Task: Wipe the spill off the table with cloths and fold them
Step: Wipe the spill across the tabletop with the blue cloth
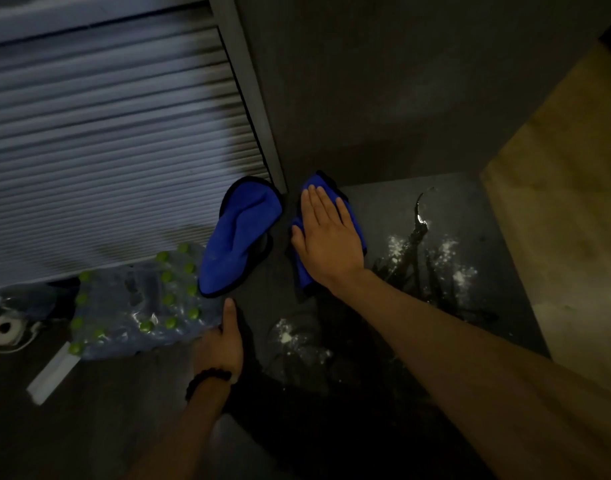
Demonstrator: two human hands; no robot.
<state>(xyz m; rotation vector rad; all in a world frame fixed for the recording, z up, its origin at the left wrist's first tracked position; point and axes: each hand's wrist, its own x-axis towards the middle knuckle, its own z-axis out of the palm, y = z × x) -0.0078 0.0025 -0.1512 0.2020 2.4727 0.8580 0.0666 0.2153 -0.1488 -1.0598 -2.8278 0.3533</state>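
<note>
The dark table (470, 209) carries a wet black spill (414, 265) with white powder patches (449, 258) at its right and front. My right hand (326, 237) lies flat, fingers spread, pressing a blue cloth (305, 271) onto the tabletop left of the spill. A second blue cloth with black edging (238, 237) lies crumpled at the table's left edge, untouched. My left hand (224, 344), with a dark bead bracelet at the wrist, rests on the table's left edge below that cloth, thumb pointing up; it holds nothing.
A shrink-wrapped pack of green-capped bottles (137, 306) lies on the floor to the left. Behind it stands a ribbed metal shutter (106, 150). A wooden surface (567, 220) borders the table on the right. A toilet roll (4, 329) sits at far left.
</note>
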